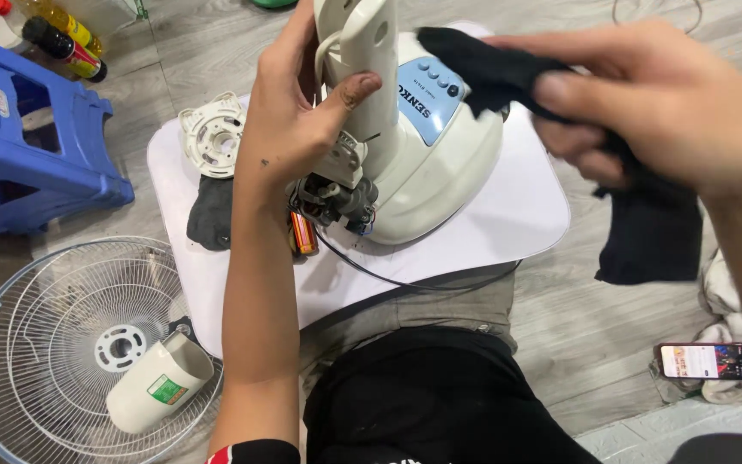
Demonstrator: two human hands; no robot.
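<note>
A: What's biggest around the hands?
B: The white board (pixel 508 223), partly covered. Left of the left hand (pixel 289 129) lies a wire fan guard (pixel 53 344), cut off at the frame edge, and a blue stool (pixel 27 146).
A: And the fan body?
B: The fan body (pixel 440 163) stands between both hands; the left fingers (pixel 349 90) wrap its white neck, thumb pressed on. Its top runs out of view.
A: The right hand?
B: The right hand (pixel 654 103) has its fingers pinching a black cloth (pixel 646 232) against the control panel. Below it, a phone (pixel 704 361); its screen is too small to make out
</note>
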